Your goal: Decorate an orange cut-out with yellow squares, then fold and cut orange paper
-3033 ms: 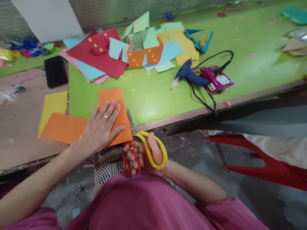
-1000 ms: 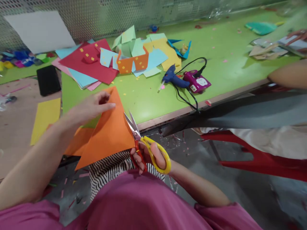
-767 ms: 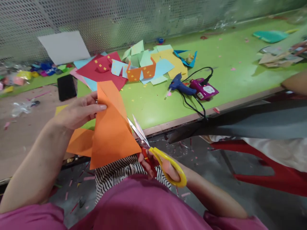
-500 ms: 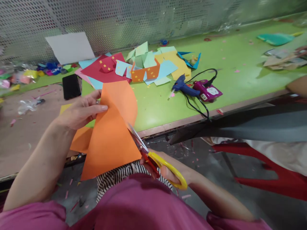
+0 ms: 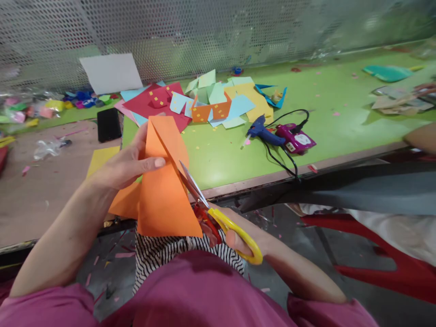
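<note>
- Head view: green surface [image 5: 218, 163] runs across, front edge towards the person; brown board [image 5: 51, 190] along its left end.
- Left arm reaches up from lower left, elbow bent, left hand [image 5: 124, 165] above the surface near the front-left corner.
- Right arm comes in from lower right, low; right hand [image 5: 247, 227] just outside the front edge.
- Orange sheet [image 5: 166, 195] held tilted over that same corner, lower end hanging past the front edge; another orange layer shows behind it. Left thumb lies across its face, pinching; other fingers mostly hidden behind.
- Scissors [image 5: 215, 214] in right hand, thumb through yellow loop, fingers curled at red loop, partly hidden. Blades point up-left along the sheet's right side; cannot tell whether paper lies between them.
- Blue glue gun [image 5: 269, 135] well right of the sheet, back from the front edge.
- Black phone [image 5: 109, 125] behind left hand.
</note>
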Motion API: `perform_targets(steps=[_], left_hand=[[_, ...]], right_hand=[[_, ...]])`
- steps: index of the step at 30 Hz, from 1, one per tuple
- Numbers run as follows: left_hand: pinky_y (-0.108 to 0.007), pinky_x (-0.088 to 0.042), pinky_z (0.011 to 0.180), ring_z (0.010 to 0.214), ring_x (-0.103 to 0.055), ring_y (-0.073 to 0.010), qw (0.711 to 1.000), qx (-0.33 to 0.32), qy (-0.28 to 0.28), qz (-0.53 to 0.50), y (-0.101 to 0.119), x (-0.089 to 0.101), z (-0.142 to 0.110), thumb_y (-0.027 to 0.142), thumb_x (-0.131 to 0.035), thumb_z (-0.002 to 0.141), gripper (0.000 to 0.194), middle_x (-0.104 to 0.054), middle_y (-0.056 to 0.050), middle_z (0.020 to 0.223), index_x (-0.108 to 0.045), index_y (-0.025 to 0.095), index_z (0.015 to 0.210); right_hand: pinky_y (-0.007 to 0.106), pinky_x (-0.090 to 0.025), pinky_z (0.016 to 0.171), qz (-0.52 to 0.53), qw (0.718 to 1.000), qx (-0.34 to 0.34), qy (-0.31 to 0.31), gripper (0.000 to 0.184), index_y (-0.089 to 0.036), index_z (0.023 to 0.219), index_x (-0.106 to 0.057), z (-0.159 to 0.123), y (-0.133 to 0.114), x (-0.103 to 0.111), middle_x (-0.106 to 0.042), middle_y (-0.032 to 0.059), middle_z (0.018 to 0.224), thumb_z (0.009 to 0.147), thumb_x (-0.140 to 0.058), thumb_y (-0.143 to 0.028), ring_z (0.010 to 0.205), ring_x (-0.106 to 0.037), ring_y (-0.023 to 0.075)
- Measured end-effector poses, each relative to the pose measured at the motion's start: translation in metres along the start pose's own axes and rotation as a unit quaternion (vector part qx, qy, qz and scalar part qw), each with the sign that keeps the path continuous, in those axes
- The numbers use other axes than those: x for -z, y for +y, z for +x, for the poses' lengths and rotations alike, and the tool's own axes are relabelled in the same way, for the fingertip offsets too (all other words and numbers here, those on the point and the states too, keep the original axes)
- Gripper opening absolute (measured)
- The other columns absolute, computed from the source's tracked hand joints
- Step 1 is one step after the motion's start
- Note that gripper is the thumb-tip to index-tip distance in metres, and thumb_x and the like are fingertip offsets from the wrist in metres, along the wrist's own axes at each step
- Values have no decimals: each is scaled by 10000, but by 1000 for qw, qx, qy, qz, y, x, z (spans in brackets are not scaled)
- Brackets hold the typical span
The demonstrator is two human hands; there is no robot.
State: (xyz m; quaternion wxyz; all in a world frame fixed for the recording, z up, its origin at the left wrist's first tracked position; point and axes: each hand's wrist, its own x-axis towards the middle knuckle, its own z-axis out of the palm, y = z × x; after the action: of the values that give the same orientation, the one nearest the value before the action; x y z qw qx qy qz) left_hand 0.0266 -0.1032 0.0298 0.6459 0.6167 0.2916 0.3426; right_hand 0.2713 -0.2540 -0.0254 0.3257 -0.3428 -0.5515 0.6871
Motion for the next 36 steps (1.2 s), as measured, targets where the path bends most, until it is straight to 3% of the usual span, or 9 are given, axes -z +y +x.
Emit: perform_targets(steps=[4,8,13,18,21,24,29,33,36], left_hand=[[-361,-646,874,1213,-690,-308,1000,-3,-4,-14,-1,2,1,363,-888,736,1058,-637,-95,1441,-299,317,1614],[-378,-650,838,1139,-713,-315,1000,-15,-3,-14,-7,4,5,361,-917,698,1104,-648,-125,1406,-287,278,1601],[-376,-604,955,1288,-625,-337,997,-71,-14,10,-7,9,10,357,-949,651,1150,-587,-111,1484,-296,292,1596],[-447,-581,1000,1316,-602,-367,994,-85,-64,23,-3,17,13,417,-947,649,1127,-570,-129,1504,-340,283,1588],[-494,-462,1159,1468,-454,-364,989,-119,-78,39,1,21,13,432,-975,602,1100,-499,-103,1579,-423,307,1546],[-492,-375,1229,1539,-359,-354,982,-147,-102,66,5,24,17,410,-983,600,897,-508,-97,1578,-592,285,1398],[-515,-349,1237,1397,-572,-275,973,-175,-138,60,6,27,23,294,-906,754,272,-725,-55,1338,-698,218,911],[-430,-513,1098,1106,-743,-195,974,-182,-125,39,3,23,19,252,-890,784,203,-803,24,880,-706,215,860],[-388,-564,1043,955,-775,-161,978,-166,-118,35,3,17,13,274,-900,776,189,-805,25,826,-741,211,859]], right_hand=[[253,-463,595,-20,999,11,-46,755,-184,1106,-588,4,8,8,-540,-16,808,761,-658,-853,689,-451,112],[241,-481,593,25,997,20,-74,661,-191,1105,-565,6,18,8,-519,-36,786,811,-691,-769,650,-466,96],[248,-463,567,103,991,35,-76,823,-201,1081,-556,1,14,-4,-477,-54,740,713,-604,-936,595,-436,87],[247,-441,585,133,989,16,-68,864,-216,1085,-570,-4,12,-7,-444,-67,712,640,-647,-953,598,-465,92],[251,-456,576,143,987,13,-79,881,-221,1090,-583,-7,11,-7,-455,-57,736,629,-627,-971,601,-467,92],[239,-475,591,141,986,9,-84,880,-203,1106,-586,-11,7,-8,-474,-40,801,673,-588,-969,624,-445,81],[239,-413,565,109,989,33,-94,838,-204,1057,-546,-12,0,-6,-468,-38,821,718,-537,-971,625,-427,82],[253,-367,584,-15,997,50,-55,771,-202,905,-529,-10,-4,2,-489,-31,788,726,-566,-950,660,-405,103],[247,-350,573,-74,995,49,-55,733,-201,872,-517,-8,-6,6,-517,-28,776,743,-597,-919,656,-391,105]])
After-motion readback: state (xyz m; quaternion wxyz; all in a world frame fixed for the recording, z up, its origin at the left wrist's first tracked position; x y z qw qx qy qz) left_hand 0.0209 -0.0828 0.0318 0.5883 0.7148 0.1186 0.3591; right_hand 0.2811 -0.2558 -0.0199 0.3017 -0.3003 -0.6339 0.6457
